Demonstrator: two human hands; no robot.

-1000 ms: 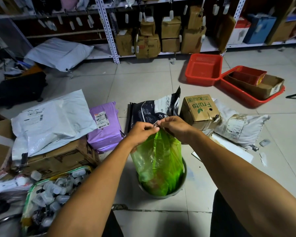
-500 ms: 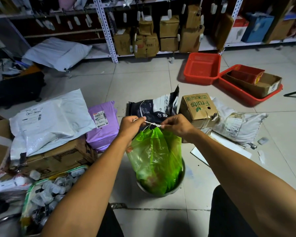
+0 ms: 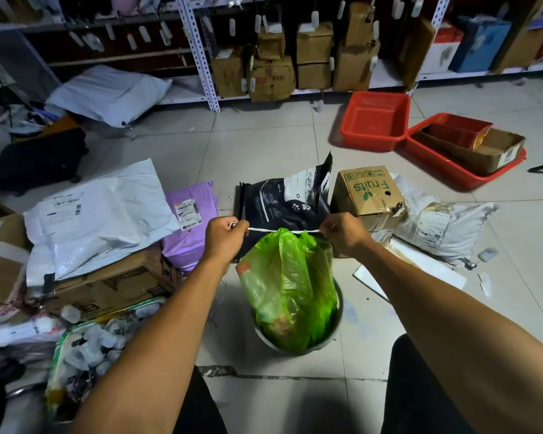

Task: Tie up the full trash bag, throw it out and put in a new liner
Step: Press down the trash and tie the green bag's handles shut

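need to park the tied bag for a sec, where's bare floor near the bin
Bare tile lies just right of the bin, below the white flat sheet, and in the wide stretch between the black pouch and the shelving. The bin's left is crowded: cardboard boxes, purple mailer, bag of small bottles.

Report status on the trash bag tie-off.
Left hand and right hand each grip one end of the white string, taut. Green trash bag neck cinched, bag in bin. Nothing obstructing.
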